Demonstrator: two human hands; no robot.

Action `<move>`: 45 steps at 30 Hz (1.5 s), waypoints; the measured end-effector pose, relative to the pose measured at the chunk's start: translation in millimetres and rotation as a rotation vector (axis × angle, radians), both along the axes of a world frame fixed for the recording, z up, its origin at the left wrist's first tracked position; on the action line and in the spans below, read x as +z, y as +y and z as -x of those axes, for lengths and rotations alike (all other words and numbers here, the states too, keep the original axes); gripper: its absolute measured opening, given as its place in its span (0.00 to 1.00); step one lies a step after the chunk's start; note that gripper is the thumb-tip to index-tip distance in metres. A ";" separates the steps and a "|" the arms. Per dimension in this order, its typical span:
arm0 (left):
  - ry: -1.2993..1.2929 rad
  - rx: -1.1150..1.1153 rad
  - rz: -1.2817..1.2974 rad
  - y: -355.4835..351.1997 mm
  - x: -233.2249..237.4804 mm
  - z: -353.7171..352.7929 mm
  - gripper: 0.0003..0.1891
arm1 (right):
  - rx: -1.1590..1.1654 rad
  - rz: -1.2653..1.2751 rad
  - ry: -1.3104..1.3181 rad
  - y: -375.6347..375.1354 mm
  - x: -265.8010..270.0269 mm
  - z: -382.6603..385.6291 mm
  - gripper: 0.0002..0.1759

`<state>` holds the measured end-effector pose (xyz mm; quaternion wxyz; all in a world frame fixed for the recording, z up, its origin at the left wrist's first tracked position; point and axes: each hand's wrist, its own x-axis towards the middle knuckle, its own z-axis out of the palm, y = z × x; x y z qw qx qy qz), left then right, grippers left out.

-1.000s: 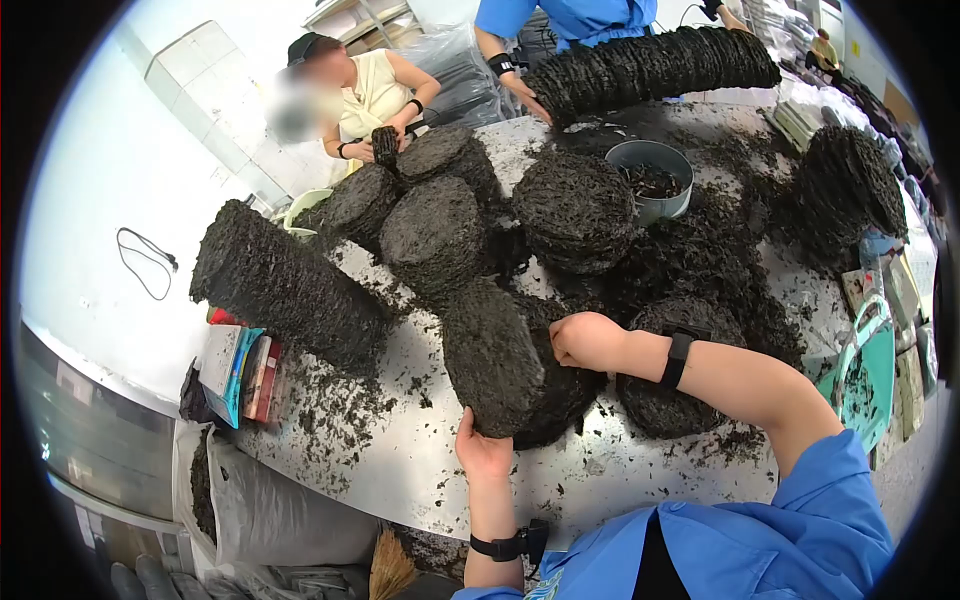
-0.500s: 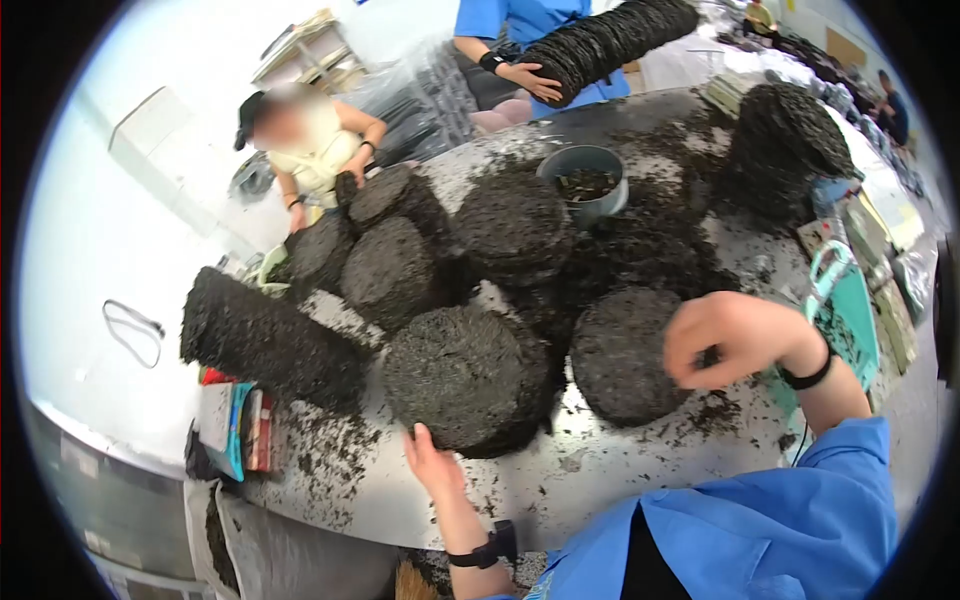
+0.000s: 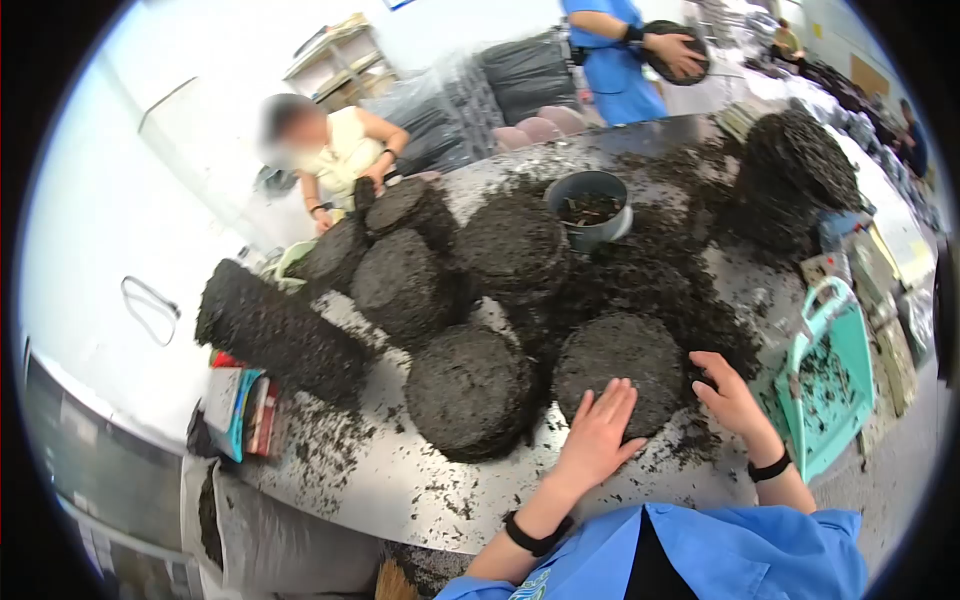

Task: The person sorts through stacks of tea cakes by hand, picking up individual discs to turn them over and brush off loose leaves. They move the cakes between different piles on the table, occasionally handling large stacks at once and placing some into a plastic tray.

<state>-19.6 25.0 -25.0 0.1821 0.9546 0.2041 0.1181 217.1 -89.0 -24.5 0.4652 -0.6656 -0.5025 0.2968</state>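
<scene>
A dark, round stack of what looks like dried seaweed lies at the table's front. My left hand rests flat on its near side, fingers stretched out. Just off the right edge of that stack is my right hand, palm down with thumb and fingers apart; I see nothing held in it. A second round stack sits to the left, with neither hand on it. Loose dark flakes lie behind and beside my right hand.
More round stacks and a long dark roll fill the left side. A grey bucket stands behind, a teal dustpan-like scoop to the right. One person works across the table; another in blue holds a dark roll.
My left hand has left the left stack and moved right onto the front stack. My right hand has lowered beside it. The co-worker in blue has moved right, turning the roll end-on.
</scene>
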 end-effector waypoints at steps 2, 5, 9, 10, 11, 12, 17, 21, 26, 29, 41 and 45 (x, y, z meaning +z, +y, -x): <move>-0.026 0.040 -0.013 -0.8 -8.7 -3.1 0.39 | 0.009 -0.028 0.042 21.6 -20.1 9.6 0.25; -0.030 0.059 -0.100 -3.8 -11.4 3.0 0.31 | -0.043 -0.081 0.303 31.4 -34.7 6.6 0.33; -0.434 0.059 -0.110 14.4 7.2 15.5 0.21 | -0.058 -0.127 0.493 30.3 -39.4 9.0 0.28; -0.582 0.226 -0.003 18.4 39.6 24.4 0.19 | -0.076 -0.137 0.500 28.6 -38.1 10.7 0.26; -0.578 0.659 -0.228 34.0 19.1 42.4 0.18 | -0.068 -0.125 0.518 27.4 -39.8 10.3 0.24; -0.812 0.919 -0.052 52.4 19.6 59.7 0.17 | -0.069 -0.113 0.502 25.1 -36.6 10.4 0.24; -1.220 1.073 0.296 102.8 38.7 146.9 0.23 | -0.060 -0.086 0.501 24.1 -45.3 6.5 0.25; -0.825 0.941 -0.450 63.8 43.5 120.5 0.27 | -0.107 -0.072 0.445 30.7 -46.1 6.7 0.26; -0.101 0.128 -0.098 6.3 15.9 27.7 0.37 | -0.095 -0.002 0.233 33.3 -40.3 9.2 0.26; -0.188 0.027 -0.028 12.5 -19.4 12.0 0.33 | -0.038 -0.074 0.271 31.3 -40.9 10.0 0.26; -0.369 0.016 -0.087 14.6 -7.2 11.3 0.29 | -0.193 -0.111 0.038 26.8 -5.8 32.5 0.36; -0.867 0.653 -0.093 41.8 4.6 35.1 0.08 | -0.209 -0.037 0.141 24.8 -22.1 19.1 0.34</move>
